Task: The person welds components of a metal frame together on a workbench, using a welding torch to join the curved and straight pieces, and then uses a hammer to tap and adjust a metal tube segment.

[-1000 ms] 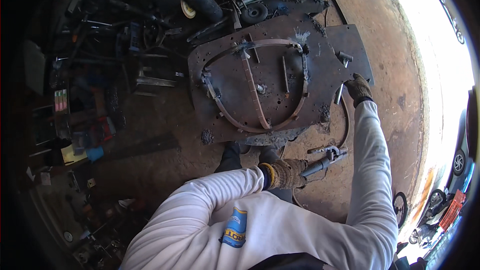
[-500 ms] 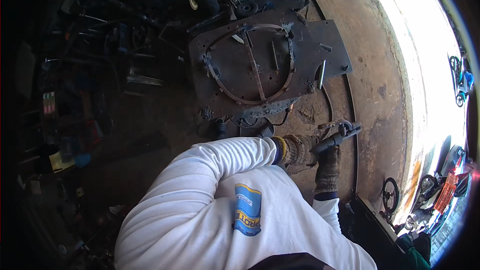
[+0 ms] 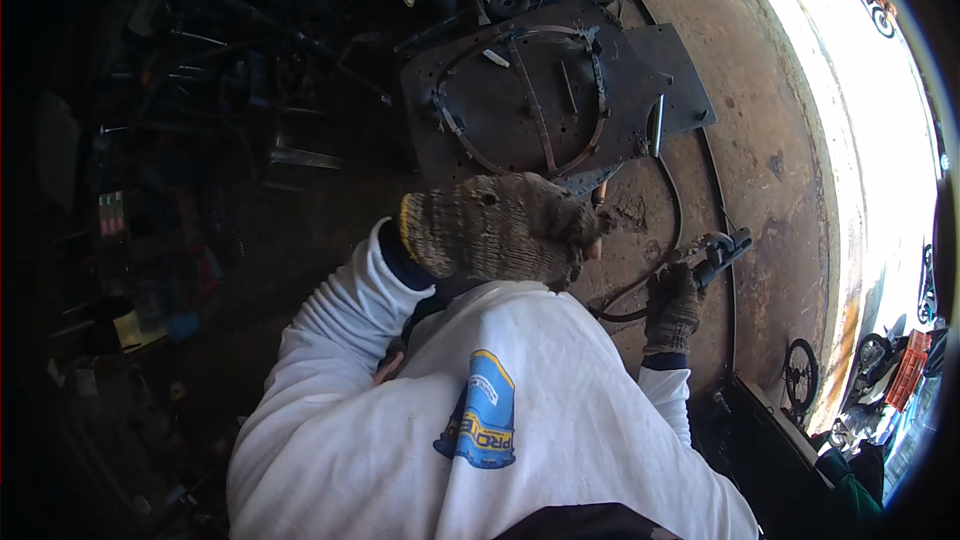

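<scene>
Brown knitted glove on the left hand (image 3: 495,227), yellow band at the cuff, back upward, at the centre of the view; fingers bent inward, a bare fingertip showing at the 3 o'clock end; whether anything lies in the palm cannot be told. Matching brown knitted glove on the right hand (image 3: 674,308), towards 4 o'clock; fingers wrapped around the handle of a dark electrode holder (image 3: 722,255), its head pointing to 2 o'clock, well apart from the work surface. Dark flexible cable (image 3: 681,208), curving over the brown floor (image 3: 770,210) beside the right hand. Dark flat steel plate (image 3: 640,60), at 1 o'clock from the left hand, bearing: one rounded brown steel frame with a straight crossbar (image 3: 531,105); one short thin metal rod (image 3: 568,88), inside the frame, on the 3 o'clock side of the crossbar; one small whitish strip (image 3: 495,58), towards the frame's 11 o'clock; one bright silver tube (image 3: 657,125), outside the frame at its 3 o'clock. White long-sleeved shirt (image 3: 560,390) with a blue and yellow printed patch, at 6 o'clock. Orange-red slatted crate (image 3: 908,370), between 3 and 4 o'clock, near the outer rim.
</scene>
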Demonstrator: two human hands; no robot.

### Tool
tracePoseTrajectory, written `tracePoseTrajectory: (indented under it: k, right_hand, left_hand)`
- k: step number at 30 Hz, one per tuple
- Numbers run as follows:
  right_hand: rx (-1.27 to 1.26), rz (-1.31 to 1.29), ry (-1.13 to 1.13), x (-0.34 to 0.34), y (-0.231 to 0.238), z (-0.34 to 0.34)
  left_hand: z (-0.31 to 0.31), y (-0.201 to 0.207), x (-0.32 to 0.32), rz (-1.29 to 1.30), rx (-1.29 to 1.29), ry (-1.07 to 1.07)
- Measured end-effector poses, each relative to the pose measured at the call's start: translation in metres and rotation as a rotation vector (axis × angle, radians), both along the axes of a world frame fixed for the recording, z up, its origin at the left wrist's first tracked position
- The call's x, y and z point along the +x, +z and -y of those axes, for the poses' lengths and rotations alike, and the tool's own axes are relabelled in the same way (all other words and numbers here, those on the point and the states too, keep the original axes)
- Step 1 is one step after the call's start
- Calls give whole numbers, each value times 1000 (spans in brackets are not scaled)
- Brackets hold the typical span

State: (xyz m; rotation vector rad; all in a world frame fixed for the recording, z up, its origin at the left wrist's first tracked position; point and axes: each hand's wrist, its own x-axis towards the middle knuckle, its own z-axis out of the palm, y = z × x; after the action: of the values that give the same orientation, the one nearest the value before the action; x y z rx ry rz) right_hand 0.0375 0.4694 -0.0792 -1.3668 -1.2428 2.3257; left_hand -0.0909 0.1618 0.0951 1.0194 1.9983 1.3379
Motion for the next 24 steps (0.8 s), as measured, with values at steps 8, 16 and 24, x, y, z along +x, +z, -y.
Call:
tracePoseTrajectory:
  k: [8,16,24]
  right_hand:
    - [111,96,-84,28,-19,45]
    - [282,135,-174,44,18,116]
    - [314,160,-323,73,9,173]
  left_hand:
    - [211,-55,-84,-49,-231,791]
    - [255,-130,-167,-375,-557,640]
    - [260,-148,-187,-414,-580,557]
